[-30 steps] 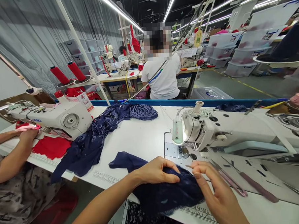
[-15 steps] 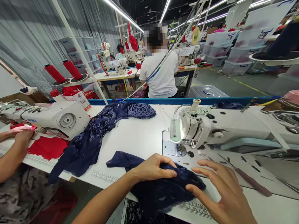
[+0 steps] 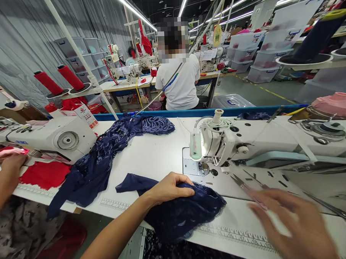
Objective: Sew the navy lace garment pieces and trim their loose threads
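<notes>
My left hand [image 3: 172, 190] pinches the near part of a dark navy lace piece [image 3: 191, 216] with a scalloped edge, thumb on top. The fabric lies on the white sewing table, with a plain strip trailing to the left. Smeared by motion, my right hand [image 3: 297, 219] is apart from the lace, at the right. Its thumb and forefinger are around the handle end of a slim pointed metal tool [image 3: 244, 185] that looks like thread snips. The blur hides whether they grip it. Just behind the lace stands a white sewing machine [image 3: 219, 142] with its presser foot and needle plate.
A navy lace heap [image 3: 105, 155] crosses the table at left. Beyond it are another sewing machine [image 3: 67, 140], red fabric [image 3: 44, 175] and a co-worker's hand [image 3: 12, 169]. Long scissors [image 3: 331, 206] lie at right. A person in a white shirt [image 3: 178, 81] sits ahead.
My right hand has left the lace and moved right, to the pointed tool. My left hand keeps its pinch on the lace. The whole view has shifted slightly.
</notes>
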Demonstrator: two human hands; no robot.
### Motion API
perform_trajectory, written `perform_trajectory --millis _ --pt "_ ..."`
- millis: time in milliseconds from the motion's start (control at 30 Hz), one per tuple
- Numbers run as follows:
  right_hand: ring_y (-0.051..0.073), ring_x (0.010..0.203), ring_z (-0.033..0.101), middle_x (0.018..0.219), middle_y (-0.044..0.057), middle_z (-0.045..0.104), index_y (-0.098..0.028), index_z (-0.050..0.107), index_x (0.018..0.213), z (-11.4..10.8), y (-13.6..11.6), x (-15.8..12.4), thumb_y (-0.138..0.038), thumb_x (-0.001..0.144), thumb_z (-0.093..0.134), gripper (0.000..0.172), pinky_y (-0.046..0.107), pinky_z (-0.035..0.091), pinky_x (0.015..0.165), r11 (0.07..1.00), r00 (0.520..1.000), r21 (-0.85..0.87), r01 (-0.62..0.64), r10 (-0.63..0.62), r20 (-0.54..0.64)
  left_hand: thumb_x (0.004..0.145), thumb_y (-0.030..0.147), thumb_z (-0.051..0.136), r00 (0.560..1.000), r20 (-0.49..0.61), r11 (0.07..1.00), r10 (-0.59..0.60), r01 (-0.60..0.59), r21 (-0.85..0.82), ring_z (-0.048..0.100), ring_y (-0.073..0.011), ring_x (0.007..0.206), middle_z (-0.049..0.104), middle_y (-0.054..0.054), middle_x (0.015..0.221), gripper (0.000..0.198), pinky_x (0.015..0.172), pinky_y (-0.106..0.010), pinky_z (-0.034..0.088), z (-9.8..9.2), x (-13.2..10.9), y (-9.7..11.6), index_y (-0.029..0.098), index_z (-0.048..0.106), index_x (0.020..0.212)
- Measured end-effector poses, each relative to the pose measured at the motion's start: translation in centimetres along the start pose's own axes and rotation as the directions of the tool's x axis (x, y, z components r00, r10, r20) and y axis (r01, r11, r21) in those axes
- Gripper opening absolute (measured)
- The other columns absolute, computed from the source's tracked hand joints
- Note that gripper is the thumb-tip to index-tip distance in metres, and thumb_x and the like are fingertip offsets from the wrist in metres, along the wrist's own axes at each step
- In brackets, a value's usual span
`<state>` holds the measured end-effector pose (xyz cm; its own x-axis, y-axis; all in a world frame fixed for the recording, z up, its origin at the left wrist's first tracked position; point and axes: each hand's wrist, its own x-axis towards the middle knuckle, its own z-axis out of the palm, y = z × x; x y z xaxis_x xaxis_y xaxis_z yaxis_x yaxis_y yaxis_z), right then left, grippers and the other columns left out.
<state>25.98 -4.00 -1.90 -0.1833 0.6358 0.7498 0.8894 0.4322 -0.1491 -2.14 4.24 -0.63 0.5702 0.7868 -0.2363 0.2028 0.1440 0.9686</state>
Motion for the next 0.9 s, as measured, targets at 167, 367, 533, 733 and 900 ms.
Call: perform_trajectory --millis 167,367,533,733,900 --pt "0.025 0.108 0.058 0.117 0.005 0.061 -0.031 0.065 0.109 2.4 -3.7 0.6 -0.002 0.084 0.055 0.04 0.043 0.046 0.094 0.951 0.972 0.214 0.223 -0.235 0.032 0.075 0.03 0.071 0.999 0.048 1.0 0.008 -0.008 -0.002 0.054 -0.0117 0.072 0.065 0.0 0.08 0.019 0.069 -0.022 0.039 0.4 0.3 0.0 0.014 0.071 0.086" --pt "0.018 0.06 0.055 0.062 0.0 0.05 -0.026 0.05 0.081 0.0 -0.5 -0.6 -0.026 0.097 0.043 0.018 0.031 0.047 0.053 0.625 0.931 0.691 -0.364 0.262 0.254 0.076 0.028 0.068 1.0 -0.007 1.0 -0.016 0.016 0.022 0.054 -0.0115 0.068 0.063 0.0 0.076 0.016 0.065 -0.022 0.04 -0.1 0.4 -0.4 0.014 0.07 0.083" --pt "0.022 0.067 0.061 0.075 0.003 0.064 -0.03 0.063 0.09 -1.8 3.2 -2.2 -0.037 0.092 0.054 0.012 0.036 0.047 0.06 0.941 0.96 0.192 -0.278 0.267 0.079 0.077 0.025 0.068 1.0 0.008 0.996 0.022 -0.023 0.082 0.053 -0.0113 0.069 0.063 0.001 0.077 0.013 0.065 -0.022 0.039 0.0 0.7 -0.6 0.014 0.07 0.084" --pt "0.026 0.105 0.057 0.114 0.009 0.06 -0.026 0.062 0.115 0.6 -3.2 0.4 -0.031 0.091 0.06 0.025 0.041 0.046 0.087 0.973 0.987 0.222 -0.066 0.031 0.158 0.081 0.021 0.064 0.977 0.012 0.921 0.215 -0.207 0.329 0.058 -0.0137 0.079 0.066 0.001 0.085 0.01 0.074 -0.022 0.043 1.6 0.2 0.7 0.017 0.07 0.087" --pt "0.025 0.11 0.054 0.115 0.007 0.06 -0.026 0.061 0.087 2.8 -5.3 2.0 -0.034 0.093 0.055 0.012 0.041 0.045 0.087 0.95 0.954 0.288 -0.123 0.033 0.299 0.082 0.02 0.063 0.947 0.021 0.835 0.321 -0.293 0.465 0.06 -0.0146 0.081 0.067 0.0 0.087 0.011 0.077 -0.024 0.044 2.2 -0.9 1.1 0.019 0.069 0.092"
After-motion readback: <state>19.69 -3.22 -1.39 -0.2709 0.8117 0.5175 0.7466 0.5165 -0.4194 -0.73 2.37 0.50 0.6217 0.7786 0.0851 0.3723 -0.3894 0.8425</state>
